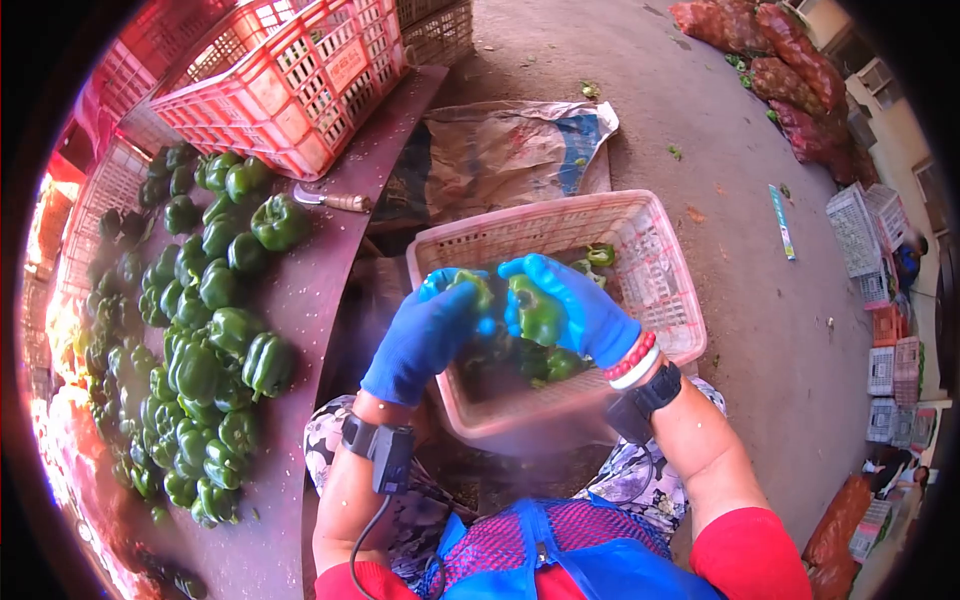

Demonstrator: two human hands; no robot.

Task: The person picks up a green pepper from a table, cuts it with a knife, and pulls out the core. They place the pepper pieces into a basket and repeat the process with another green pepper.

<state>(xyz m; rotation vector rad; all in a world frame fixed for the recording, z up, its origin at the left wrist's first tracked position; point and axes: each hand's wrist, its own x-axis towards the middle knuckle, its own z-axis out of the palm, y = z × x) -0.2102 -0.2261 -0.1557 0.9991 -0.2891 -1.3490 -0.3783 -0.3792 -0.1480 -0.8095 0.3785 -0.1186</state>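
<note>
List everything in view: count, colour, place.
Table: one, dark red, left
Bell peppers: dozens, green, on table
Knife: one, tan handle, on table
Large crates: several, red, top left
Low crate: one, pink, centre
Peppers or pieces: several, green, in low crate
Sacking: one, brown and blue, beyond low crate
Sacks: several, red, top right
Stacked crates: several, mixed colours, far right
People: at least two, colours unclear, far right
Held pepper pieces: two, green, centre
Left hand: one, blue glove, centre
Right hand: one, blue glove, centre

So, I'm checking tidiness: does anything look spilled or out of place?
Green scraps litter the ground beyond the pepper crate; a knife lies with its handle at the edge of the table, perhaps easily knocked off.
</note>
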